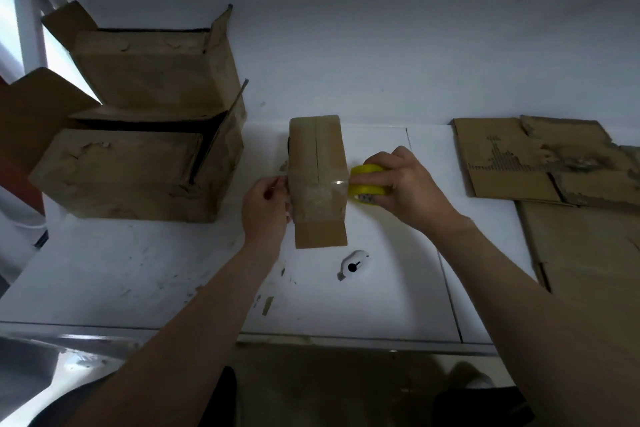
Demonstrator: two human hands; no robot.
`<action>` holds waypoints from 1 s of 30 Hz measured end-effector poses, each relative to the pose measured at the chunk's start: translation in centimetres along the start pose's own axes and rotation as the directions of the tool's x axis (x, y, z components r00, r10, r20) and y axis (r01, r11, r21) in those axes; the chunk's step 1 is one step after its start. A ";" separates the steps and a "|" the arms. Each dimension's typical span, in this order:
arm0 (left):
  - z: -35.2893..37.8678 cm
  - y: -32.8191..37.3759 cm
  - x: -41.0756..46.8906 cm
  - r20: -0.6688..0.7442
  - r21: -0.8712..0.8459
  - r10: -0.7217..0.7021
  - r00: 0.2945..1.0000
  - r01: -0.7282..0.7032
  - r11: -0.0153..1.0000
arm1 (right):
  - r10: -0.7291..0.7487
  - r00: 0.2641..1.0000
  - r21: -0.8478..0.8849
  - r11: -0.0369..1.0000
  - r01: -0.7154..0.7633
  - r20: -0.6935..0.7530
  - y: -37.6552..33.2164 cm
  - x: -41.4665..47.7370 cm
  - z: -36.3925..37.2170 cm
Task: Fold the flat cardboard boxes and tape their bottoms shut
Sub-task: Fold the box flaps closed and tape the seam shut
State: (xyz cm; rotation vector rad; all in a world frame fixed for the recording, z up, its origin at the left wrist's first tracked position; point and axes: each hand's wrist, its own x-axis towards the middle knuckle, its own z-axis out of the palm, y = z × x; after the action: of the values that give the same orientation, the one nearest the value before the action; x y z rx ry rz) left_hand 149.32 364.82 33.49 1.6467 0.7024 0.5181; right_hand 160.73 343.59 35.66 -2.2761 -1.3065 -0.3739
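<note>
A small folded cardboard box [317, 163] stands bottom-up in the middle of the white table [138, 270]. Its two bottom flaps meet in a seam down the middle, and clear tape crosses its near half. My right hand [401, 180] grips a yellow tape roll [365, 184] just right of the box, with a clear strip running from the roll onto the box top. My left hand [265, 201] is against the box's left side, its thumb and fingers pinching what looks like the tape's end there.
Two bigger folded boxes [138, 156] are stacked at the left with open flaps. Flat cardboard sheets [554, 166] lie at the right, reaching the table's right edge. A small white cutter [353, 265] with a black dot lies just in front of the small box.
</note>
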 end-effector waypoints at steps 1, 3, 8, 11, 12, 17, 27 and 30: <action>-0.2 0.0 0.3 -0.002 0.095 0.046 0.999 -0.046 0.994 | -0.021 1.000 0.000 1.000 0.021 0.006 -0.2 0.1 0.1; -0.7 0.0 1.0 0.023 0.333 0.148 0.989 -0.148 0.931 | -0.056 0.998 0.007 0.998 0.056 0.014 -0.7 0.2 0.1; -1.5 0.6 1.8 0.165 0.512 0.170 0.972 -0.232 0.827 | -0.036 0.999 0.069 0.997 0.034 0.020 -1.5 0.2 0.0; -1.7 1.2 1.6 0.275 0.505 0.155 0.949 -0.280 0.817 | -0.023 1.000 0.101 0.995 0.022 0.013 -1.8 -0.1 -0.2; -1.8 1.3 1.4 0.294 0.494 0.139 0.946 -0.275 0.825 | -0.022 1.000 0.107 0.994 0.021 0.011 -2.0 -0.2 -0.3; -2.7 1.0 0.4 0.151 0.428 0.056 0.987 -0.116 0.896 | -0.045 0.999 0.125 0.991 0.043 0.016 -2.5 -0.6 -0.8; -2.5 2.3 -1.5 0.071 0.373 0.202 0.977 -0.214 0.903 | 0.001 1.000 0.123 0.992 -0.003 0.012 -4.1 -0.5 0.6; -1.5 2.2 -1.8 0.124 0.446 0.101 0.987 -0.147 0.883 | -0.038 0.999 0.092 0.995 0.035 0.032 -4.4 -0.3 1.0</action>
State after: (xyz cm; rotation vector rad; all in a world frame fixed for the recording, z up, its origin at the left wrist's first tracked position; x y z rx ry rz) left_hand 147.38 364.41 36.03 2.1544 0.6811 0.3751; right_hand 156.75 345.83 35.90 -2.1941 -1.3555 -0.2839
